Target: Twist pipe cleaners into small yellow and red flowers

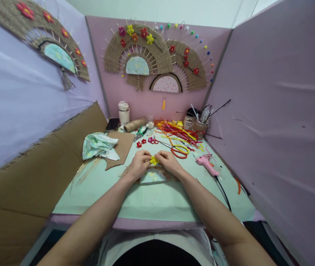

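Note:
Between my fingertips is a yellow pipe-cleaner flower [154,160]. My left hand [140,162] pinches its left side, and my right hand [168,162] pinches the right. Below both hands a twine-wrapped fan [161,170] lies on the table, its half-round patterned cloth centre [153,176] facing me; my hands and wrists hide much of it. Just beyond my hands rest small red flowers [141,143] and a magenta one [150,140]. Scissors with red and yellow handles [180,150] lie past my right hand.
A pink glue gun [207,165] with a black cord is at right. Pipe cleaners [178,131] are heaped at the back near a pot of sticks [200,129]. Cardboard [122,145], crumpled cloth [99,146], green-handled pliers [140,133], a twine roll [134,125] and a white bottle [123,112] occupy the left.

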